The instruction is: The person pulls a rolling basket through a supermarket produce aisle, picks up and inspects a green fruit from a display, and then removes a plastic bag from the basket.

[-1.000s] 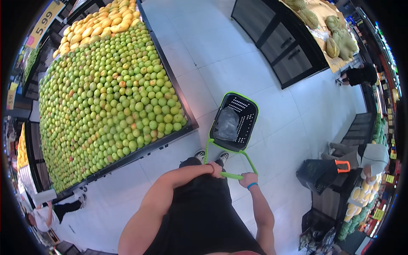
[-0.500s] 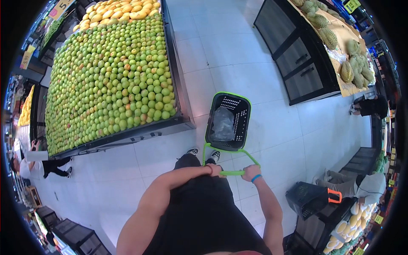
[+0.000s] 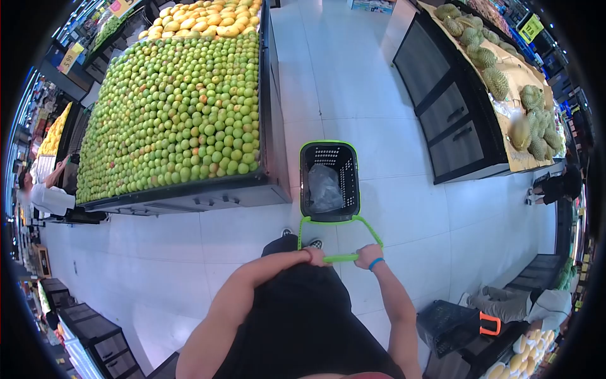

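Both of my hands grip the bright green handle [image 3: 341, 258] of a black shopping basket [image 3: 358, 170] with a green rim. My left hand [image 3: 317, 256] is closed around the handle's left end, and my right hand [image 3: 368, 255], with a blue band at the wrist, is wrapped round its right end. The basket is beyond my feet, over the pale tiled floor. Inside it lies a crumpled clear plastic bag [image 3: 325, 188]; its contents do not show clearly.
Left of the basket stands a wide bin of green round fruit [image 3: 177, 114], with yellow mangoes [image 3: 202, 19] behind. Durians [image 3: 495, 83] lie on a black stand at right. A person [image 3: 549, 306] near another basket [image 3: 445, 325] is at lower right; another person [image 3: 50, 197] is at far left.
My basket has swung slightly left and now points straighter ahead. The fruit bin and durian stand have shifted right and down in view. Both hands keep hold of the handle.
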A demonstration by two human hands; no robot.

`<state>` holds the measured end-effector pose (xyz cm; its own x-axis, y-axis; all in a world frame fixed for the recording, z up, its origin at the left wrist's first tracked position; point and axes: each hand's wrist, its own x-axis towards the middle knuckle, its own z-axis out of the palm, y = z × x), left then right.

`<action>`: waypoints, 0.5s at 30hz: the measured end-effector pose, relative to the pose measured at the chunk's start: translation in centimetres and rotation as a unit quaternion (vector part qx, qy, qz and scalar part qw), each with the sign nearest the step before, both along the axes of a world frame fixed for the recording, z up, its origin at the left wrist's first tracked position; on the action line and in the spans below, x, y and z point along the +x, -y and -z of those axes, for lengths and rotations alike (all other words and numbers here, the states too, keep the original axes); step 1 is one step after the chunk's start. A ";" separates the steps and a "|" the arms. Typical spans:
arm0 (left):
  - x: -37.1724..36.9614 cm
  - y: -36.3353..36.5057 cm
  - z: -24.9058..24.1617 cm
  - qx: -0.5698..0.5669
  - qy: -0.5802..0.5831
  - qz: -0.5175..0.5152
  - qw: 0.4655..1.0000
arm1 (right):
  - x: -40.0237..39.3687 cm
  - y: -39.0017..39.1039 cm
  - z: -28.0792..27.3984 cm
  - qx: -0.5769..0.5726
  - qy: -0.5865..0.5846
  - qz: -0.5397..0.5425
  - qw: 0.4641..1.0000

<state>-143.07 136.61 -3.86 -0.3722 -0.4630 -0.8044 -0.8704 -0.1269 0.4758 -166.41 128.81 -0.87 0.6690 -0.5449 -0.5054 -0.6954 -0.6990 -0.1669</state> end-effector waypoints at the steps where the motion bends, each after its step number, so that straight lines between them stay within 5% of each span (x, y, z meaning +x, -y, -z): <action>1: 0.1 0.4 0.0 -0.006 0.002 -0.001 1.000 | 0.1 0.1 0.1 -0.006 0.002 -0.001 1.000; 6: 1.2 1.6 1.0 -0.029 0.035 0.028 0.999 | 0.9 0.9 1.5 0.012 0.018 0.016 1.000; 11: 2.1 4.5 -3.2 -0.029 0.087 0.000 0.996 | 2.7 3.7 1.6 0.012 0.010 0.014 1.000; 15: 3.6 6.3 -0.8 -0.031 0.087 -0.002 0.996 | 4.0 5.2 2.2 0.007 -0.007 0.025 1.000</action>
